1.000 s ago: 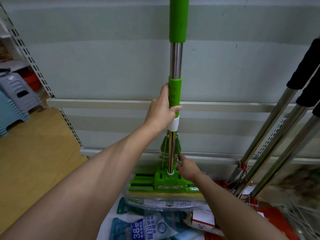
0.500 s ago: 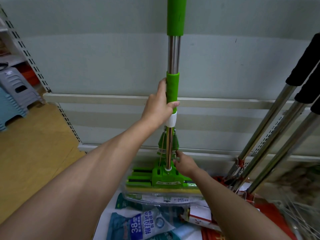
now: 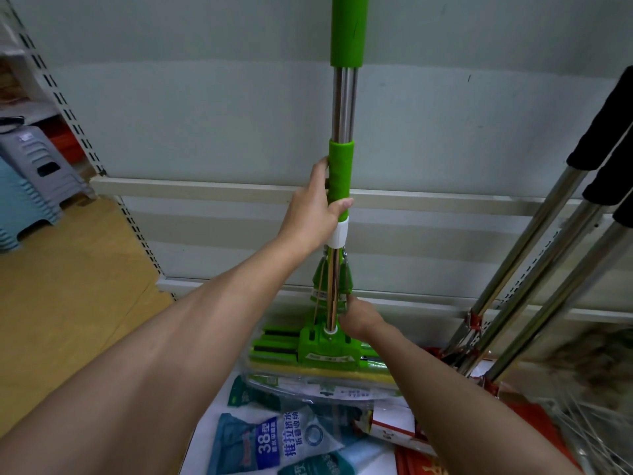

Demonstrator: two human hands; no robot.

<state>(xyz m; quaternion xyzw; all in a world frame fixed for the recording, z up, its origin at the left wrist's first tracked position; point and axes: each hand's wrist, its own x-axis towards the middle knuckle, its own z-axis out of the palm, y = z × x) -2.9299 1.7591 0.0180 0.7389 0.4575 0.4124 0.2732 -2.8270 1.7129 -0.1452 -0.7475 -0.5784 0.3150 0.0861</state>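
- Hardly anything moved since a second ago: both hands keep their places on the mop (image 3: 343, 108), which stands upright against the shelf back panel (image 3: 205, 114). My read is that setting it in place is unfinished.
- Two blue packets (image 3: 274, 440) lie nearest, flat below the mop head.
- One mop head (image 3: 322, 351), green with a yellow sponge in clear wrap, rests on the pile.
- Right hand (image 3: 359, 318) is low, fingers curled at a thin side rod just above the head; it looks like a pinch.
- Left hand (image 3: 315, 214) is higher, wrapped round the green sleeve (image 3: 339, 169).
- Three steel poles (image 3: 534, 255) with black grips lean at right.
- One grey stool (image 3: 37, 159) sits far left.
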